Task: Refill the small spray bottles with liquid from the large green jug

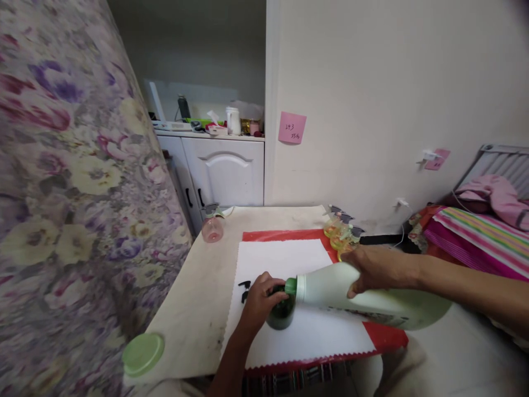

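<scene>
My left hand point(264, 298) is closed around the top of a small dark green bottle point(281, 317), which stands on a white sheet point(285, 256). In my right hand point(370, 270) is a large pale green jug point(330, 284), tipped nearly flat with its mouth pointing left. Its green spout point(291, 285) meets the top of the small bottle; whether liquid is flowing I cannot tell. Just left of my left hand lies a black pump head point(244, 291), partly hidden. A green round lid point(142, 354) rests at the table's near left corner.
A clear pink spray bottle point(212, 227) stands at the table's back left. Several yellow spray bottles point(339, 234) are grouped at the back right, partly behind my right hand. A floral curtain point(82, 209) hangs along the left. A bed with striped cloth point(487, 234) is at right.
</scene>
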### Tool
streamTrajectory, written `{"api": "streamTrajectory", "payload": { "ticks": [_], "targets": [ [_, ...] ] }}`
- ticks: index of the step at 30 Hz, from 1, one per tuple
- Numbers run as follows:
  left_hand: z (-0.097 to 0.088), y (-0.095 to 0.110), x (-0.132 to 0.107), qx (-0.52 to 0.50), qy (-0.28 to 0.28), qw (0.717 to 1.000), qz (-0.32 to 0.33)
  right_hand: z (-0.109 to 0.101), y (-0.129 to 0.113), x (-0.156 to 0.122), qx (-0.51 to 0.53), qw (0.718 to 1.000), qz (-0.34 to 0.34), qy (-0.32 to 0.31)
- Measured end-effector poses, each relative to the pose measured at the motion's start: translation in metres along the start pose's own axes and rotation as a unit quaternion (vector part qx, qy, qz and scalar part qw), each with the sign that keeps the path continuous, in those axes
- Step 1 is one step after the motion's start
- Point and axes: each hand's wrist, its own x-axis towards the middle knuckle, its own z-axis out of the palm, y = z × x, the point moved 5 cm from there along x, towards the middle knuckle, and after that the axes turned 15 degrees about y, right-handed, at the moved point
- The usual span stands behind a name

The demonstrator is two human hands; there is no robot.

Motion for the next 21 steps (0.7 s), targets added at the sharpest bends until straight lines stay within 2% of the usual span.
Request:
{"api": "streamTrajectory", "payload": {
  "ticks": [8, 15, 18, 21],
  "targets": [
    [-0.001, 0.000, 0.001, -0.002, 0.007, 1.000, -0.008, 0.028, 0.017, -0.014, 0.088, 0.995, 0.040, 0.005],
    [0.000, 0.004, 0.000, 0.031, 0.021, 0.999, 0.003, 0.046, 0.031, -0.029, 0.161, 0.984, 0.055, 0.051],
    [0.000, 0.006, -0.001, 0.050, 0.027, 0.998, 0.016, 0.046, 0.042, -0.039, 0.251, 0.960, 0.099, 0.076],
    [0.001, 0.006, -0.004, 0.065, 0.038, 0.997, 0.023, 0.046, 0.054, -0.047, 0.358, 0.913, 0.159, 0.115]
  ]
}}
